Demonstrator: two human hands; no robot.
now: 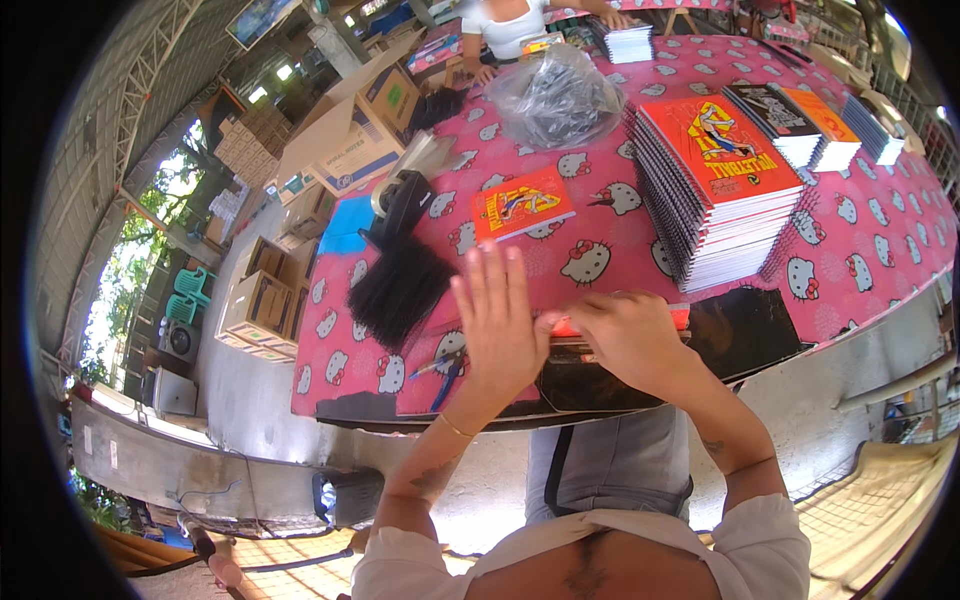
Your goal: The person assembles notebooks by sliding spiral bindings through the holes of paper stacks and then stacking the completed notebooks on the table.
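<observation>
At the front edge of the table, my right hand [632, 338] is curled over an orange-red notebook [681, 319], most of it hidden under the hand. My left hand [497, 325] is beside it with fingers stretched out and pressed flat together, its thumb side near the right fingertips. Beyond the hands lies a single orange notebook [525, 203] with a cartoon figure on its cover. A tall stack of spiral-bound notebooks [722, 190] stands to the right. Left of my left hand are a bundle of black spiral coils [400, 290] and a blue-handled hand tool [449, 383].
A black tape dispenser [402, 208] stands beyond the coils. At the back are a clear plastic bag [560, 100] of dark contents and an open cardboard box [365, 125]. More notebook stacks [822, 130] line the right. Across the pink table [585, 262], a person in white [507, 30] touches notebooks.
</observation>
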